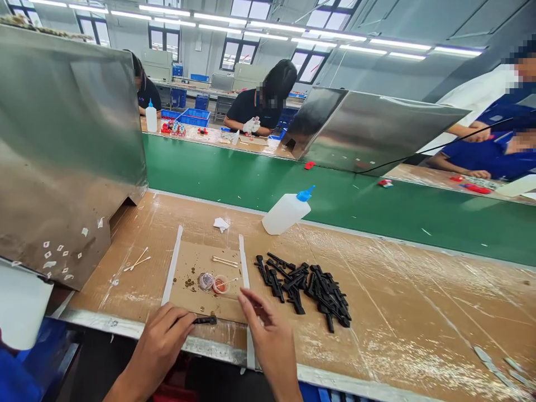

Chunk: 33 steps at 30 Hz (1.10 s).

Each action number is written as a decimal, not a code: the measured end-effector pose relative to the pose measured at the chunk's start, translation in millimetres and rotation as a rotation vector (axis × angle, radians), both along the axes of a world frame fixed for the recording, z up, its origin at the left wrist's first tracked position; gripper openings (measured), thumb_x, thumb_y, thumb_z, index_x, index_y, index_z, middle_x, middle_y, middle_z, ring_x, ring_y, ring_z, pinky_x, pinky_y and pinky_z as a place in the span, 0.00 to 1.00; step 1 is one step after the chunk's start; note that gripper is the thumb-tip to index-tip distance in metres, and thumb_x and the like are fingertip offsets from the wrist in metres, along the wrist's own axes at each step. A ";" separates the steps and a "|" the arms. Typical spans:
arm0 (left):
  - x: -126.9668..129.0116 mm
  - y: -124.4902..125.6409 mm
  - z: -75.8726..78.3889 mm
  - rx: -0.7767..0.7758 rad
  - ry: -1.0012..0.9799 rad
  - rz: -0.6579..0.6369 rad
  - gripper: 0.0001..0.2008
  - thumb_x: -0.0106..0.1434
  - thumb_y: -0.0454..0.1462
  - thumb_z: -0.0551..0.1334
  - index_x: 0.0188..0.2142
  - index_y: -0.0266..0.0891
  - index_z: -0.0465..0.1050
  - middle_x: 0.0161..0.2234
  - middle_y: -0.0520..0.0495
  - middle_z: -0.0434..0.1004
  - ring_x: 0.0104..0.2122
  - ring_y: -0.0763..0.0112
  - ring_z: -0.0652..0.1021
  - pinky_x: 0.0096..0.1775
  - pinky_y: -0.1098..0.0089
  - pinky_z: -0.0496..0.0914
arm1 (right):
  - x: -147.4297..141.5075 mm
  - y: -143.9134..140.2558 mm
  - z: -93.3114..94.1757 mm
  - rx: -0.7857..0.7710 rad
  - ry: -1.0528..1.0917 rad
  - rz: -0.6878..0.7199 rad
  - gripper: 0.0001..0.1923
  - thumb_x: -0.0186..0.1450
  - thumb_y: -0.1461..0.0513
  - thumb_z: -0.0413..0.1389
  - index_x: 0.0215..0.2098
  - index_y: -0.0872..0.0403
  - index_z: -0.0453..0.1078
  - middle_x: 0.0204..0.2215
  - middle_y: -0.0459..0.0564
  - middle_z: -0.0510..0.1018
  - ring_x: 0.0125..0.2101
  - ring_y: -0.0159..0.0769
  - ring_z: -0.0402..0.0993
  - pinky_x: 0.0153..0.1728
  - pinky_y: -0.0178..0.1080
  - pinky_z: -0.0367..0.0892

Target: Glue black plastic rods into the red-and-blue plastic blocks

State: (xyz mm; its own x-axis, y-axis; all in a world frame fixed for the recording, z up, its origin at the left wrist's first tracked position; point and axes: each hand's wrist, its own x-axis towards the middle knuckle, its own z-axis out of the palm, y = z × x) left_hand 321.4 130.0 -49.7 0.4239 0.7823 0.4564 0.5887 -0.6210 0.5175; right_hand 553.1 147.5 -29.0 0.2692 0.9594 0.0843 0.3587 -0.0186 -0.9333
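Observation:
My left hand [161, 343] rests at the near edge of the bench and pinches a small black plastic part [205, 320] that lies flat on the brown cardboard mat [196, 262]. Just right of it, my right hand [268, 335] hovers with its fingers spread, holding nothing. Beyond the fingers stand two small round cups [213, 283], one with a cotton swab in it. A heap of several black plastic parts [305, 285] lies to the right of the mat. More cotton swabs [224, 261] lie on the mat.
A white squeeze bottle with a blue tip [287, 212] lies tilted at the bench's far edge by the green conveyor belt [355, 201]. Steel shields [62, 151] stand left and across. Other people work at benches beyond the belt and at the right.

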 end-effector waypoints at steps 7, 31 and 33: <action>-0.8 0.6 -1.4 -0.071 -0.002 -0.037 0.14 0.69 0.26 0.58 0.52 0.39 0.70 0.41 0.45 0.77 0.41 0.65 0.74 0.43 0.64 0.73 | -2.6 30.0 0.2 0.060 -0.030 0.042 0.20 0.64 0.47 0.60 0.40 0.54 0.80 0.35 0.51 0.81 0.30 0.36 0.72 0.31 0.36 0.69; 4.8 1.0 -1.0 -0.047 0.075 0.024 0.12 0.67 0.30 0.63 0.49 0.41 0.73 0.39 0.47 0.77 0.38 0.64 0.72 0.39 0.64 0.70 | -3.0 13.1 -13.3 0.209 0.143 -0.162 0.12 0.62 0.55 0.65 0.37 0.54 0.77 0.34 0.50 0.83 0.34 0.35 0.80 0.39 0.36 0.75; 4.9 0.8 -0.5 -0.050 0.078 0.024 0.11 0.67 0.30 0.63 0.49 0.41 0.73 0.39 0.47 0.77 0.38 0.64 0.72 0.39 0.63 0.70 | -4.4 10.2 -10.0 0.210 0.193 -0.201 0.12 0.61 0.54 0.66 0.36 0.55 0.77 0.33 0.51 0.83 0.33 0.36 0.81 0.38 0.36 0.76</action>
